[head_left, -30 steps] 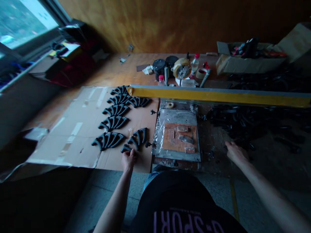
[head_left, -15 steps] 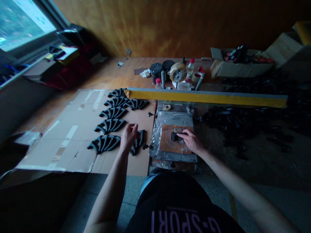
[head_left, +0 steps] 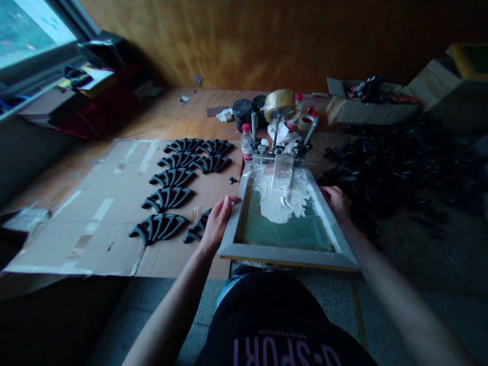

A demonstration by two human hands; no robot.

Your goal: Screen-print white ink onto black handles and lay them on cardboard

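A screen-printing frame (head_left: 284, 254) lies tilted low in front of me, its mesh green and its rim grey. White ink (head_left: 280, 203) is smeared over the mesh's far half, and a clear squeegee-like block (head_left: 282, 170) rests there. My left hand (head_left: 218, 221) grips the left rim with its fingers closed. On the opposite rim, my right hand (head_left: 337, 203) is closed around the edge. The board beneath the screen is hidden. Just left of my left hand, partly covered by it, is a group of curved black plastic parts (head_left: 196, 229).
Cardboard (head_left: 91, 203) on the left carries several rows of black parts (head_left: 160, 227). A dark heap of parts (head_left: 381, 162) covers the right side. Behind the screen stand a bottle (head_left: 246, 142), black tubs (head_left: 242, 113) and a tape roll (head_left: 280, 105). An open carton (head_left: 375, 107) sits farther back.
The screen has swung down from its raised, edge-on position, covering the board and the black part there. My right hand left that part; both hands moved onto the frame's sides.
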